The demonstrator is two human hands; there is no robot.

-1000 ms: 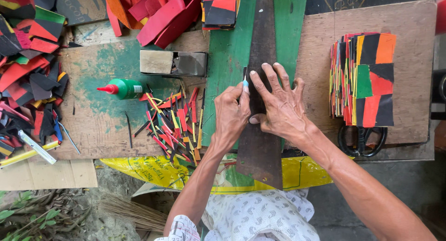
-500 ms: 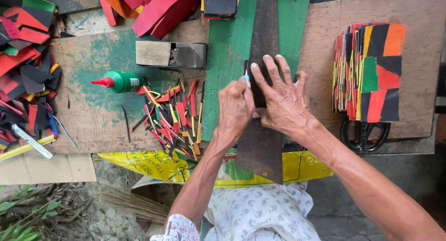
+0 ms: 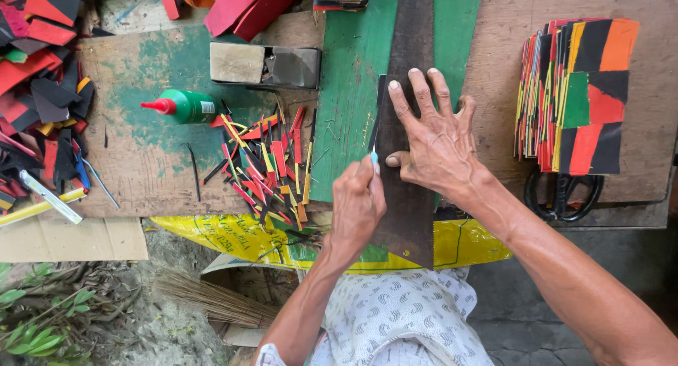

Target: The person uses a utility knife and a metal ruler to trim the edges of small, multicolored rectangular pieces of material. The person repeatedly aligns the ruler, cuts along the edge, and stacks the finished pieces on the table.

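My right hand (image 3: 436, 141) presses flat, fingers spread, on a long dark metal blade (image 3: 412, 48) that lies along the green board (image 3: 351, 76). A dark sheet piece pokes out from under the blade's left edge. My left hand (image 3: 358, 202) is closed on a small cutter with a light blue tip (image 3: 373, 155), held against that left edge, just below my right thumb.
A pile of thin coloured offcut strips (image 3: 265, 168) lies left of the green board. A green glue bottle with a red tip (image 3: 181, 106) and a wooden block (image 3: 263, 64) sit beyond it. A stack of coloured sheets (image 3: 575, 91) and black scissors (image 3: 563, 194) lie right.
My left hand has drawn the cutter down along the blade's left edge, toward me. My right hand stays pressed on the blade.
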